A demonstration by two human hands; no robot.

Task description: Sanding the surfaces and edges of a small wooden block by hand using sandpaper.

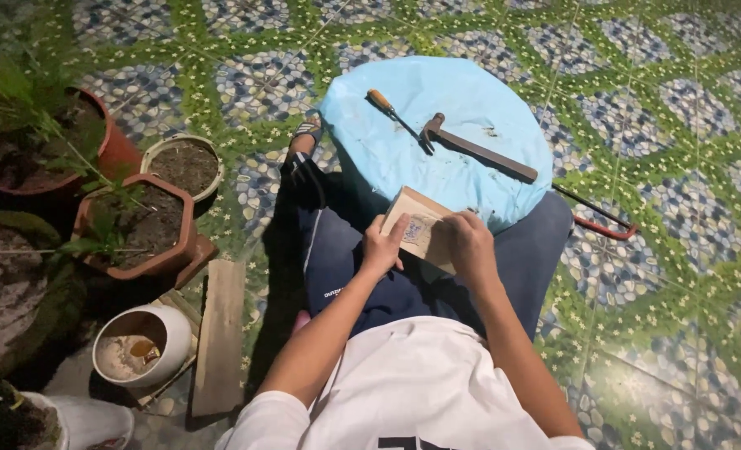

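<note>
A small flat wooden block (414, 218) with a pencilled pattern on its face rests over my lap. My left hand (382, 245) grips its left edge, thumb on top. My right hand (469, 240) presses on its right side, fingers curled over the face; whether it holds a small tool is hidden. Just beyond the block stands a round stool covered in light blue cloth (470, 179). On the cloth lie a wooden-handled screwdriver or chisel (394, 117) and a hammer (475, 150).
Several plant pots stand at the left: a terracotta one (141, 225), a white-rimmed one (185, 165), a white pot (141, 343). A wooden plank (220, 333) lies beside them. A red-handled saw (605, 218) lies on the patterned tile floor at right.
</note>
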